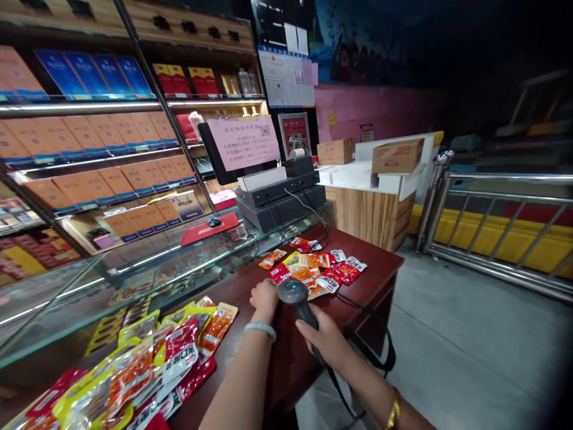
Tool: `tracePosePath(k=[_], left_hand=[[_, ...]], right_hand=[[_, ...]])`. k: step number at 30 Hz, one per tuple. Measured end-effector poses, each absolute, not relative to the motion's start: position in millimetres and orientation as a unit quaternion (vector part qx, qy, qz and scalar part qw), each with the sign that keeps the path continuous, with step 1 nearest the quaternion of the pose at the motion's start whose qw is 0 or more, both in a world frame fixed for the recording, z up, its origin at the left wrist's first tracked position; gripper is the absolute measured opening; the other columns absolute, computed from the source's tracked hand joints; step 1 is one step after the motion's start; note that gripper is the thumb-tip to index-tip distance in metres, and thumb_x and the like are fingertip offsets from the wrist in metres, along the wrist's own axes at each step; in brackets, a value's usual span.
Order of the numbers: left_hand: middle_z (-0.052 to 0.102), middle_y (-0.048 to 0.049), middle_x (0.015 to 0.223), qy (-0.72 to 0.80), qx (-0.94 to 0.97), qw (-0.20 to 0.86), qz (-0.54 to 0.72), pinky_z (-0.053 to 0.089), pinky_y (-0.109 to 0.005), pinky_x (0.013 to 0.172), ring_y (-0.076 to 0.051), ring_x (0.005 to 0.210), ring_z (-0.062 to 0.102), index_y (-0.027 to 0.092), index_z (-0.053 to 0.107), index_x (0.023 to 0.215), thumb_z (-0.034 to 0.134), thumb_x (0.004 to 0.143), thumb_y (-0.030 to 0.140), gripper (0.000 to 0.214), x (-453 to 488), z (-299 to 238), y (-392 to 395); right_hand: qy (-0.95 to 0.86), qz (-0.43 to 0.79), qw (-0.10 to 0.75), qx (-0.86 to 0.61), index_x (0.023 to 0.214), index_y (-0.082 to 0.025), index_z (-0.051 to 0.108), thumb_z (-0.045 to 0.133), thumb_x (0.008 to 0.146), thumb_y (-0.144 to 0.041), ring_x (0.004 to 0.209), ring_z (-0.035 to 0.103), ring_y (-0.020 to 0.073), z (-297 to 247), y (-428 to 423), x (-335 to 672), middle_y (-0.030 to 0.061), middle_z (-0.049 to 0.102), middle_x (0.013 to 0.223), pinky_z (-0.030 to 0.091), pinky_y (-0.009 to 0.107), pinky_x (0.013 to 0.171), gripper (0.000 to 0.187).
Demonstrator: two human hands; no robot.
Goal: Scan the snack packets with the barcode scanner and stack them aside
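Note:
In the head view my right hand (329, 337) is wrapped round the handle of a black barcode scanner (293, 291), whose head shows a small blue light. My left hand (265, 297) is low over the dark red table (250, 334), fingers curled. Its fingertips are at the edge of a red snack packet (279, 273); the scanner head stands just right of the hand, and what the fingers hold, if anything, is hidden. Beyond both hands lies a loose group of snack packets (329, 260). A bigger heap of snack packets (134, 376) is on the left, near my left forearm.
A glass counter (147, 263) runs along the table's left side, bearing a red mouse pad (210, 228), a black cash drawer (282, 206) and a monitor (237, 149). Shelves of boxes stand behind. The scanner's cable (338, 391) hangs by the table edge. A metal railing (501, 233) is right.

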State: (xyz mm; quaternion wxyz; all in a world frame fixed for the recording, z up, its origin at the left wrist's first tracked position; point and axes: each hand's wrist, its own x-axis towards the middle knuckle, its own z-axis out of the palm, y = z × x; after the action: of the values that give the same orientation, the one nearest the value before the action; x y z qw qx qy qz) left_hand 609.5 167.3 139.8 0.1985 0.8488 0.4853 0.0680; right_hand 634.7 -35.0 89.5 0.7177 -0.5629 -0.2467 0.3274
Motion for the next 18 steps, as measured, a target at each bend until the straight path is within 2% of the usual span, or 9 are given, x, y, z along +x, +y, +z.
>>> tracePosePath(k=[3,7,9,14,16,18], left_hand=[[0.092,-0.0323,0.150,0.490,0.846,0.195,0.074,0.064,-0.056,0.109,-0.049,0.149,0.086,0.024,0.091,0.136,0.071,0.117,0.040,0.032,611.3,141.0,168.1],[0.080,-0.0442,0.165,0.503,0.841,0.182,0.080,0.064,-0.061,0.113,-0.057,0.161,0.077,0.013,0.088,0.146,0.073,0.118,0.059,0.056,619.4,146.4,175.3],[0.080,-0.0451,0.163,0.502,0.841,0.186,0.076,0.065,-0.061,0.112,-0.058,0.159,0.078,0.010,0.090,0.145,0.076,0.117,0.061,0.059,625.7,148.2,181.5],[0.089,-0.0350,0.147,0.502,0.840,0.198,0.056,0.068,-0.056,0.100,-0.054,0.147,0.086,0.017,0.095,0.133,0.084,0.117,0.055,0.043,642.7,145.0,196.7],[0.090,-0.0267,0.147,0.493,0.845,0.201,0.055,0.073,-0.054,0.102,-0.047,0.144,0.088,0.022,0.093,0.140,0.084,0.121,0.053,0.037,645.5,140.5,199.9],[0.086,-0.0172,0.157,0.463,0.861,0.197,0.076,0.076,-0.052,0.112,-0.039,0.143,0.086,0.027,0.088,0.153,0.089,0.122,0.052,0.040,644.2,135.2,200.8]], right_hand=[[-0.239,0.323,0.719,-0.566,0.105,-0.029,0.081,0.096,0.077,-0.070,0.046,0.043,0.0147,86.3,-37.3,634.7,-0.0137,0.054,0.051,0.039,0.027,0.050,0.052],[-0.233,0.318,0.722,-0.568,0.100,-0.031,0.079,0.095,0.076,-0.073,0.045,0.043,0.0143,82.9,-36.7,637.0,-0.0132,0.054,0.050,0.038,0.027,0.049,0.052],[-0.232,0.318,0.723,-0.568,0.094,-0.031,0.076,0.095,0.075,-0.075,0.043,0.042,0.0139,82.1,-34.4,638.9,-0.0130,0.053,0.047,0.037,0.026,0.047,0.051],[-0.223,0.322,0.729,-0.562,0.096,-0.032,0.077,0.094,0.071,-0.075,0.041,0.041,0.0143,80.5,-27.1,643.7,-0.0136,0.053,0.047,0.038,0.025,0.044,0.053],[-0.220,0.323,0.731,-0.559,0.097,-0.032,0.078,0.095,0.070,-0.075,0.041,0.042,0.0144,79.1,-25.2,645.4,-0.0132,0.054,0.048,0.039,0.026,0.045,0.053],[-0.219,0.324,0.732,-0.557,0.095,-0.033,0.076,0.096,0.071,-0.076,0.041,0.042,0.0146,77.6,-24.3,646.8,-0.0130,0.054,0.048,0.039,0.026,0.045,0.053]])
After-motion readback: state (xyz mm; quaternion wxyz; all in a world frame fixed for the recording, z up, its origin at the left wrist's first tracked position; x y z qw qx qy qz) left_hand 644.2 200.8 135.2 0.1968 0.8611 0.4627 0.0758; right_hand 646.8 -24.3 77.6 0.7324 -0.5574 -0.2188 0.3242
